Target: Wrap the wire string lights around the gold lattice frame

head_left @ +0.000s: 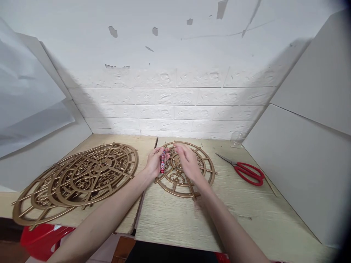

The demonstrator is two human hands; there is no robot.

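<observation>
My left hand is closed around a small red tube with a thin pointed tip, held upright over the left edge of a round gold openwork panel. That panel lies flat on the wooden table. My right hand hovers over the panel's middle, fingers curled and blurred by motion, close to the tube's tip. Whether anything is in those fingers cannot be made out.
A stack of larger gold openwork rounds lies on the left board. Red-handled scissors rest at the right. A clear plastic item stands by the back wall. White panels close in both sides. A red stool shows below left.
</observation>
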